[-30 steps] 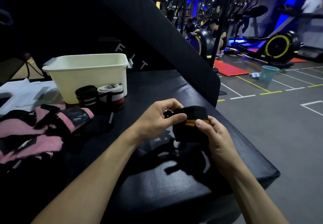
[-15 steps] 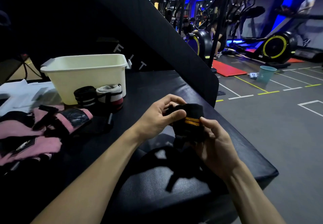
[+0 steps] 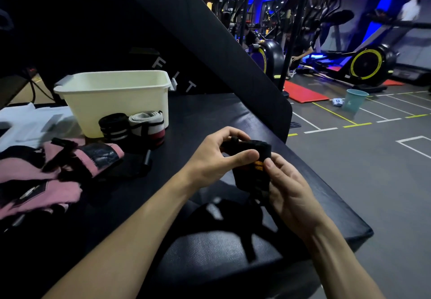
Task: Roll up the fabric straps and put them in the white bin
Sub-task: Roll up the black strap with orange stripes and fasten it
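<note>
A black fabric strap with orange stripes [image 3: 253,175] is held above the black padded bench [image 3: 210,112], partly rolled. My left hand [image 3: 214,156] grips its upper rolled end, thumb across the front. My right hand [image 3: 286,189] pinches its lower right side, thumb near the orange stripes. A loose black tail hangs below the roll. The white bin [image 3: 116,102] stands at the back left of the bench. In front of the bin lie a rolled black strap with white stripes [image 3: 113,127] and a rolled grey, white and red strap [image 3: 148,126].
Pink and black gloves or wraps [image 3: 53,170] lie in a heap at the left, beside white paper [image 3: 25,123]. A slanted black pad rises behind the bench. On the gym floor at right stand exercise machines, a red mat and a teal bucket [image 3: 355,100].
The roll has turned in my hands and tilted downward. My right thumb slid from the roll's side to its front near the orange stripes.
</note>
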A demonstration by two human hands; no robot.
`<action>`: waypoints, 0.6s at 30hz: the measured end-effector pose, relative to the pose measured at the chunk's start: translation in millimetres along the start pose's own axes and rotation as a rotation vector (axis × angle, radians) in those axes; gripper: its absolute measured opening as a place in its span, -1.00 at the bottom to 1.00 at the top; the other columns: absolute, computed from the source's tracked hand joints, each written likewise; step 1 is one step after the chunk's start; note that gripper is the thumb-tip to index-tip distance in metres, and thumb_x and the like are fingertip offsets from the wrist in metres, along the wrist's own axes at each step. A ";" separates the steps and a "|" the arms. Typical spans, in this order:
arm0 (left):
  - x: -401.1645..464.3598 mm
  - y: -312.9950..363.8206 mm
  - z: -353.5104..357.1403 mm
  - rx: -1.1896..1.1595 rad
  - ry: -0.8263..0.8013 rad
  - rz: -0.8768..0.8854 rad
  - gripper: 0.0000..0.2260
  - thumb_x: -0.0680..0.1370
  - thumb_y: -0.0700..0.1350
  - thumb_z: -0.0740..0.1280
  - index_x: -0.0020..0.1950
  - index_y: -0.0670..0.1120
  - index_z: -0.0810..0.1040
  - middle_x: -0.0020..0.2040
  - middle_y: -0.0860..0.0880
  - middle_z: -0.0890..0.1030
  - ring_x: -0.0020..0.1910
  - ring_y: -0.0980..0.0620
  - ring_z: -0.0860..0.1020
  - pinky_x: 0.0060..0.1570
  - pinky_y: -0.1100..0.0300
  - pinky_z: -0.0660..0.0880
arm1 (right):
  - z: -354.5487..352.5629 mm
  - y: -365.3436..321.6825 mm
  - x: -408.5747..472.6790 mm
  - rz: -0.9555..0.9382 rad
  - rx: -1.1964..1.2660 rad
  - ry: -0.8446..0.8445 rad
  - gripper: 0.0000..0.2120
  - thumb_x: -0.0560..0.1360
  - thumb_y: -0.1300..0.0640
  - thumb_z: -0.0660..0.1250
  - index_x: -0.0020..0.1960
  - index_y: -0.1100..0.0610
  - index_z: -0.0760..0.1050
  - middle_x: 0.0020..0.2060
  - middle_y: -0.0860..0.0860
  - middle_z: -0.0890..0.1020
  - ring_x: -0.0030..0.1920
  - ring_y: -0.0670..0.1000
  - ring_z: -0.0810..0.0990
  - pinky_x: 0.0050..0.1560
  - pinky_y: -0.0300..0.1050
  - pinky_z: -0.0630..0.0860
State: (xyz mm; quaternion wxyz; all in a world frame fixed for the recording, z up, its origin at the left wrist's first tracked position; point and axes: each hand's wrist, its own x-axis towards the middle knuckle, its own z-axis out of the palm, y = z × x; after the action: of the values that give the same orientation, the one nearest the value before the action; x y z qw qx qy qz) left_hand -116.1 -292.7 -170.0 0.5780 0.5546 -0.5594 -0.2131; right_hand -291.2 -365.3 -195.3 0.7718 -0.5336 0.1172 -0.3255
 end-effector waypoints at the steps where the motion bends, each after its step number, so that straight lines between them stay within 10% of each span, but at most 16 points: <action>1: -0.1 -0.1 -1.3 0.001 0.011 -0.002 -0.58 0.35 0.19 0.55 0.10 0.02 0.63 -0.09 0.10 0.66 -0.04 0.11 0.64 -0.02 0.22 0.58 | -1.0 -0.3 -0.8 -0.002 -0.033 -0.023 -0.68 0.63 0.11 0.29 0.34 0.20 0.49 0.22 0.22 0.65 0.19 0.18 0.66 0.20 0.16 0.58; 13: -3.4 -1.5 7.9 0.227 0.248 0.008 -0.50 0.21 0.35 0.58 -0.04 0.14 0.52 -0.13 0.10 0.66 -0.11 0.17 0.64 -0.09 0.22 0.59 | 2.7 12.9 2.9 -0.227 -0.350 0.196 -0.70 0.50 0.03 0.38 0.14 0.12 0.39 -0.03 0.10 0.66 -0.02 0.01 0.71 -0.13 -0.19 0.63; 18: -3.5 0.9 12.2 0.298 0.326 -0.036 -0.48 0.20 0.37 0.59 -0.08 0.11 0.50 -0.18 0.12 0.64 -0.18 0.18 0.61 -0.09 0.10 0.61 | 6.7 15.9 2.9 -0.319 -0.580 0.143 -0.74 0.56 0.23 0.43 0.08 0.07 0.34 -0.03 0.03 0.69 0.04 0.01 0.70 0.03 -0.04 0.63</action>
State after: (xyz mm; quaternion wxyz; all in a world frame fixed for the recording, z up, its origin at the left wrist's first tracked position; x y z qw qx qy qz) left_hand -128.2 -294.3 -173.6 0.5686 0.6709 -0.4737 -0.0459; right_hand -279.5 -358.6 -206.4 0.5169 -0.7185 0.1737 -0.4317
